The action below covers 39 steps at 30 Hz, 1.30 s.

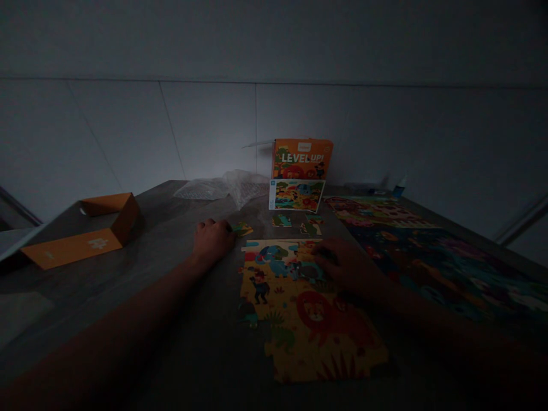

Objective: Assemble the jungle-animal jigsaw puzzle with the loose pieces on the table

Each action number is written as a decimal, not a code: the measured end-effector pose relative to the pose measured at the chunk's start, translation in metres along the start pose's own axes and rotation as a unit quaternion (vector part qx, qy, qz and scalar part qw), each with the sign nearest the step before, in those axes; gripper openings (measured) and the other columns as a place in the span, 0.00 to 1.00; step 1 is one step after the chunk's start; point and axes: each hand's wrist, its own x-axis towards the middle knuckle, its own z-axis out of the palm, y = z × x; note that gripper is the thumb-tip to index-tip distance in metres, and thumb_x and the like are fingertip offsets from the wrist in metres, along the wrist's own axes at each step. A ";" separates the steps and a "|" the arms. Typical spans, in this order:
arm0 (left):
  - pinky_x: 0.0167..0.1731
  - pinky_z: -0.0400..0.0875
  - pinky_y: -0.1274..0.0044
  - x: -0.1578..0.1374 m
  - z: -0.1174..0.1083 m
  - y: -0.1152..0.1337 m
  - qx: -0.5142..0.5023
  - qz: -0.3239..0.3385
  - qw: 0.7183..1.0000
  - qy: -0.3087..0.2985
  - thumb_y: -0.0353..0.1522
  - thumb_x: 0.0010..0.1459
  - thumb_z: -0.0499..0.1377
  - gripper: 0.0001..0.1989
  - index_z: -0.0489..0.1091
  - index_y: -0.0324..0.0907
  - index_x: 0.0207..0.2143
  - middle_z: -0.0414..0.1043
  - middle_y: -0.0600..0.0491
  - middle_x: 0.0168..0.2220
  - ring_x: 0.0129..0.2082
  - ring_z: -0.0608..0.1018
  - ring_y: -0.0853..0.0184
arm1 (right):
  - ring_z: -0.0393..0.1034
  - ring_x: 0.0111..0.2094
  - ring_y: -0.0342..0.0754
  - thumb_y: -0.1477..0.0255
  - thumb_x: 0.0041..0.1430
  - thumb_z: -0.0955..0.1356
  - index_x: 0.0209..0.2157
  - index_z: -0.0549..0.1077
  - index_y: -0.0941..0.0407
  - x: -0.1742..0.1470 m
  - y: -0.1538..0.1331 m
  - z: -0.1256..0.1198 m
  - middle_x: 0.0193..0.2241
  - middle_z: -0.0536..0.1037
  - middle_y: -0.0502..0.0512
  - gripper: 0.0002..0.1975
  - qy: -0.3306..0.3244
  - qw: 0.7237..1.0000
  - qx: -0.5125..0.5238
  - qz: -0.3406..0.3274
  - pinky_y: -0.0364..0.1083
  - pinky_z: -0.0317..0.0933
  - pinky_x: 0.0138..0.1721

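A partly joined jigsaw puzzle (286,302) lies on the table in front of me, showing a red lion, a blue elephant and a figure in a hat. My right hand (349,265) is at its upper right edge, with thumb and fingers bent together on a puzzle piece (307,246) there. Beyond the upper left corner, my left hand (213,240) rests on the table with curled fingers. A loose green and yellow piece (243,229) lies against its fingertips; whether it is gripped is hidden. More loose pieces (281,220) lie past the puzzle's top edge.
An orange puzzle box (303,160) stands at the back, a picture card (297,195) leaning on it. Clear plastic wrap (240,187) lies beside it. An open orange box part (77,248) sits left. Other puzzles (445,262) cover the right side; a small bottle (399,187) stands behind.
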 end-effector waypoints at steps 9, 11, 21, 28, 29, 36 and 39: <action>0.48 0.68 0.61 0.003 0.000 -0.001 0.003 -0.006 1.000 0.009 0.42 0.59 0.52 0.19 0.78 0.41 0.40 0.76 0.40 0.42 0.48 0.74 0.49 | 0.72 0.36 0.50 0.72 0.60 0.65 0.35 0.75 0.57 0.000 0.004 0.003 0.36 0.78 0.58 0.07 0.014 1.000 -0.009 -0.018 0.48 0.64 0.39; 0.49 0.67 0.60 0.004 0.001 -0.003 0.003 -0.001 1.000 0.004 0.42 0.59 0.52 0.19 0.78 0.41 0.40 0.76 0.39 0.43 0.49 0.74 0.49 | 0.72 0.36 0.50 0.72 0.60 0.65 0.35 0.75 0.57 0.000 0.005 0.003 0.36 0.78 0.58 0.07 0.010 1.000 -0.015 -0.017 0.48 0.64 0.39; 0.51 0.65 0.62 0.002 0.003 -0.001 0.022 0.012 1.000 -0.011 0.40 0.60 0.53 0.17 0.75 0.39 0.41 0.75 0.39 0.43 0.51 0.72 0.48 | 0.73 0.38 0.51 0.72 0.59 0.64 0.36 0.76 0.57 0.000 0.002 0.000 0.37 0.78 0.59 0.09 0.005 1.000 -0.010 -0.004 0.48 0.64 0.40; 0.49 0.66 0.60 -0.006 -0.004 0.008 0.038 -0.024 0.999 0.000 0.51 0.59 0.50 0.33 0.69 0.30 0.50 0.69 0.30 0.50 0.52 0.70 0.41 | 0.72 0.38 0.51 0.72 0.60 0.64 0.38 0.76 0.59 0.000 0.003 0.001 0.38 0.78 0.60 0.09 0.002 1.000 -0.008 -0.011 0.48 0.63 0.41; 0.49 0.66 0.60 -0.006 -0.005 0.009 0.038 -0.030 0.999 -0.005 0.54 0.57 0.50 0.35 0.71 0.31 0.49 0.68 0.29 0.51 0.53 0.69 0.40 | 0.72 0.38 0.51 0.72 0.60 0.64 0.38 0.76 0.59 0.000 0.003 0.001 0.38 0.78 0.60 0.09 0.005 1.000 -0.006 -0.015 0.48 0.63 0.41; 0.49 0.64 0.60 -0.001 -0.007 0.007 -0.026 -0.075 0.996 -0.032 0.52 0.51 0.59 0.32 0.72 0.32 0.46 0.68 0.30 0.53 0.56 0.66 0.38 | 0.72 0.38 0.51 0.72 0.61 0.64 0.37 0.75 0.59 0.000 0.002 0.001 0.37 0.77 0.60 0.09 0.002 1.000 -0.003 -0.016 0.49 0.63 0.40; 0.43 0.68 0.66 0.001 -0.010 0.008 -0.118 -0.126 0.985 -0.004 0.48 0.47 0.65 0.32 0.67 0.34 0.47 0.71 0.33 0.49 0.52 0.72 0.43 | 0.72 0.38 0.52 0.71 0.62 0.64 0.38 0.75 0.59 0.000 0.003 0.001 0.37 0.77 0.60 0.09 -0.005 1.000 -0.006 -0.013 0.50 0.64 0.41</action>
